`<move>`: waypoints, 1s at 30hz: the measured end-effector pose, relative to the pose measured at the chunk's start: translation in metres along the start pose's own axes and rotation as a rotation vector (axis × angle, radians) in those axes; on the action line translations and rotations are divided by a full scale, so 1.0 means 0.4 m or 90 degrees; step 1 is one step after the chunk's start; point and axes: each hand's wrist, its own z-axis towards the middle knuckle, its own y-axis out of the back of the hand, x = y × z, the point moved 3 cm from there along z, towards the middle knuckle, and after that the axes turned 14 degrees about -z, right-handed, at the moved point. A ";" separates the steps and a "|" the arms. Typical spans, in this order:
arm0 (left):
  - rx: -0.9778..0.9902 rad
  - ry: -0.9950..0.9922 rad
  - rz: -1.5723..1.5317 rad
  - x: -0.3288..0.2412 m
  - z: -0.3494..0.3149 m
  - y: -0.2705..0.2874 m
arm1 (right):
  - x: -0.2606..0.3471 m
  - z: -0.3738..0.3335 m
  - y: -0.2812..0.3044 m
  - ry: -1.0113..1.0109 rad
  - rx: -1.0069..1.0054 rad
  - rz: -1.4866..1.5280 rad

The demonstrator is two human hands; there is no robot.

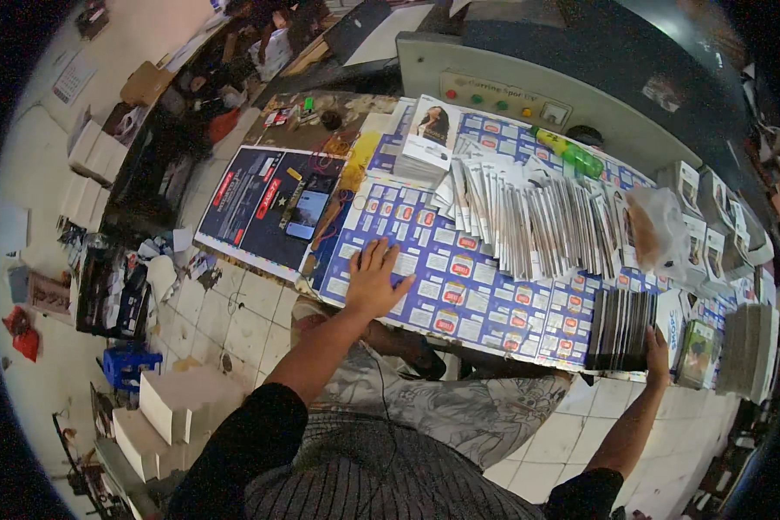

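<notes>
My left hand (375, 279) lies flat, fingers spread, on the blue printed sheet (425, 286) covering the tabletop. At the near right, my right hand (657, 354) rests against the right end of a row of dark-edged cards (620, 329) standing on edge. Its fingers look stretched along that end, partly hidden, without a visible grip. Beyond the dark row, a long leaning row of pale flat packets (537, 221) fans across the sheet. A neat stack of printed cards (426, 139) with a portrait on top stands left of the packets.
A phone (306, 214) lies on a dark poster (260, 208) at the left. A green bottle (572, 156) lies behind the packets. Crumpled clear plastic (659, 230) and several card stacks (711, 234) crowd the right. A grey machine panel (511, 91) borders the back.
</notes>
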 end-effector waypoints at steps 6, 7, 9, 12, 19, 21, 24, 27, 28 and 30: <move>-0.004 0.005 -0.005 0.007 -0.010 0.000 | 0.109 -0.068 -0.008 0.091 -0.147 -0.322; -0.002 0.002 -0.011 0.002 -0.008 -0.004 | 0.099 -0.075 -0.004 0.086 -0.155 -0.324; -0.015 -0.015 -0.016 0.001 0.000 -0.012 | 0.083 -0.085 0.016 0.076 -0.154 -0.261; -0.028 -0.034 -0.008 0.017 -0.007 -0.016 | 0.133 -0.119 0.012 0.112 -0.265 -0.361; 0.078 0.050 -0.079 -0.040 0.024 0.030 | 0.300 -0.205 -0.216 0.285 -0.220 0.211; 0.064 -0.037 -0.147 -0.077 -0.007 0.041 | 0.479 -0.321 -0.464 0.300 -0.054 0.182; 0.299 0.096 -0.970 -0.196 -0.099 -0.005 | 0.659 -0.487 -0.772 0.377 0.052 -0.004; 0.169 0.417 -1.013 -0.207 -0.108 -0.013 | 0.710 -0.547 -0.913 0.549 0.055 -0.159; 0.083 0.434 -1.087 -0.138 -0.114 -0.031 | 0.708 -0.536 -0.918 0.477 0.122 -0.097; 0.075 0.470 -1.114 -0.093 -0.120 0.000 | 0.636 -0.484 -0.895 0.450 0.074 -0.330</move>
